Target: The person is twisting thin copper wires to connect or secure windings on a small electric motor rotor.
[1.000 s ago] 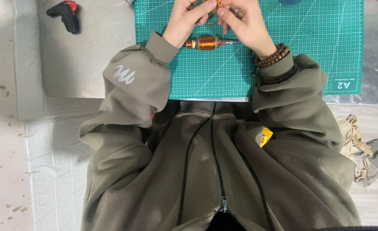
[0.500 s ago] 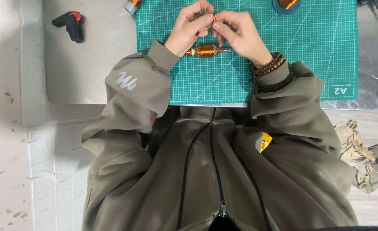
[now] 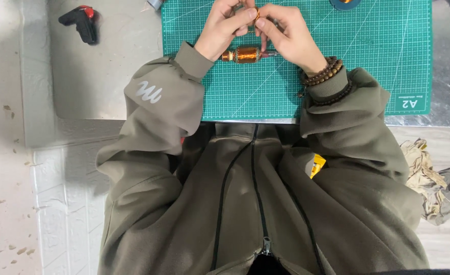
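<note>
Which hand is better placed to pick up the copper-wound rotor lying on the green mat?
Probably the left hand: its wrist lies right beside the rotor. Both hands pinch a small orange part; the right hand sits slightly farther away.

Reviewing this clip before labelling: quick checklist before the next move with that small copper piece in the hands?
1. Small copper piece pinched by both hands: ok.
2. Left hand and right hand over the green cutting mat: ok.
3. Copper-wound rotor lying flat on the mat, under the hands, untouched: ok.
4. Grip firmness: cannot tell.
5. Black and red tool away from the hands: ok.
</note>
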